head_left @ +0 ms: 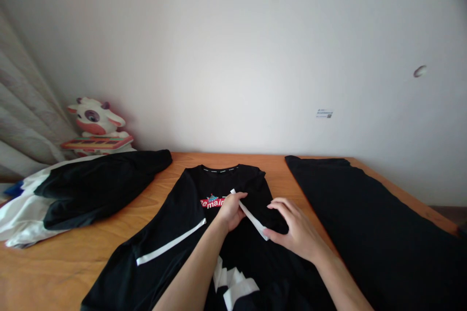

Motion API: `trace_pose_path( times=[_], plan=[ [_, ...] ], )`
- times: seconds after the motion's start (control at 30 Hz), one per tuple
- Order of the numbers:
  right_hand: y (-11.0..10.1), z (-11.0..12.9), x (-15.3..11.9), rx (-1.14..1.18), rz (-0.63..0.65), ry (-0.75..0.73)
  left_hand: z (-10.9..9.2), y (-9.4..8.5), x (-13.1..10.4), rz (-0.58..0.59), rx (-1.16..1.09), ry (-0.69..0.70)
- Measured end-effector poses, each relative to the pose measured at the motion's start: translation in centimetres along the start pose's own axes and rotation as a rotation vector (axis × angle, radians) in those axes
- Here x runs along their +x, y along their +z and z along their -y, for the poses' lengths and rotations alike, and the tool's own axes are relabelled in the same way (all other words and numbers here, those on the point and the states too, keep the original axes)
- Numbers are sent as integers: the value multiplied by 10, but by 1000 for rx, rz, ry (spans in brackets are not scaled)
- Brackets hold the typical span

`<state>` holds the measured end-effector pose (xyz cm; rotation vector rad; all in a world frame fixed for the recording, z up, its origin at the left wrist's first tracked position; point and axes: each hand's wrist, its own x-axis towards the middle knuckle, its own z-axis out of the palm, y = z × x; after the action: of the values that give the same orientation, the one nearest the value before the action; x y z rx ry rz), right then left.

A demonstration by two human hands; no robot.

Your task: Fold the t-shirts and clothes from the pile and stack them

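Note:
A black long-sleeved shirt (251, 180) with a red and white print lies on the table, its neckline toward the wall. My left hand (233, 209) reaches over the chest and is closed on the sleeve with its white stripe (255, 221), just beside the print. To the right of it, my right hand (294, 228) has thumb and fingers apart, the thumb at the stripe's lower end. Another white stripe (171, 243) runs along the shirt's left side. Bunched black-and-white fabric (237, 284) sits on the lower front, partly behind my left forearm.
Black folded cloth (365, 214) covers the right side of the wooden table (160, 187). A pile of black and white clothes (98, 187) lies at left, with a cow-shaped toy keyboard (97, 129) behind it. A curtain (25, 92) hangs far left; the wall (233, 82) borders the back.

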<state>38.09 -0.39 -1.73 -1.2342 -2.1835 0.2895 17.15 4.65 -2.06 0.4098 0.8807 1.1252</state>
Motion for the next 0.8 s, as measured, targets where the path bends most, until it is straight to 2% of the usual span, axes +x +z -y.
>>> trace_pose_path(
  times=[0.13,0.37,0.43,0.6,0.7,0.8],
  plan=[
    [-7,-4,-4,16,90,59,-9,-5,-1,6,-55,-55],
    [-6,-4,-8,28,123,45,-17,-2,-9,-48,-254,-60],
    [-2,-5,-7,24,94,46,-18,1,-13,-18,-257,-72],
    [-2,-10,-4,-8,5,60,-16,8,-21,132,-157,-90],
    [-7,-16,-6,-34,-67,76,-9,8,-17,46,43,-59],
    [-11,-21,-9,-30,-74,65,-3,4,-12,-53,183,20]
  ],
)
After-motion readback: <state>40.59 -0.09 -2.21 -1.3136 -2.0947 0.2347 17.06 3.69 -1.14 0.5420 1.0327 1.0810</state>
